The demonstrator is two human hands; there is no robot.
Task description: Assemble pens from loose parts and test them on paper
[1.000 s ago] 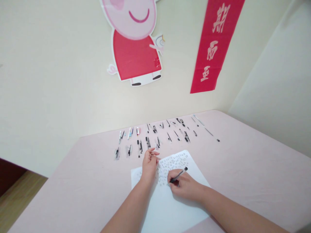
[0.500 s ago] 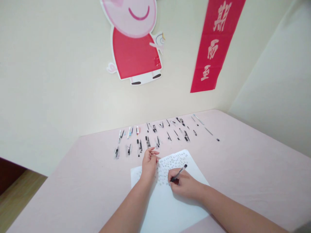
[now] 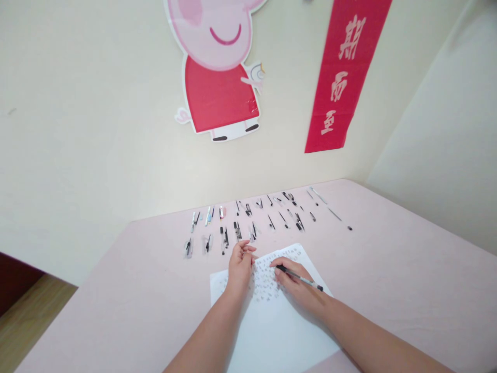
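Observation:
A white sheet of paper point(image 3: 272, 331) with rows of small written marks lies on the pink table point(image 3: 388, 290). My left hand point(image 3: 239, 264) rests flat on the sheet's upper left part, fingers loosely curled and holding nothing. My right hand point(image 3: 297, 285) lies on the paper gripping a black pen point(image 3: 301, 278). The pen lies low and nearly flat, tip toward the upper left and back end toward the right.
Several pens and pen parts point(image 3: 248, 223) lie in two rows at the table's far side near the wall. A cartoon pig cutout point(image 3: 219, 72) and a red banner point(image 3: 341, 77) hang on the wall. Wooden floor point(image 3: 23, 321) shows left of the table.
My right hand has moved up the sheet and the pen has swung from upright writing angle to lying low, back end pointing right. The left hand has stayed put.

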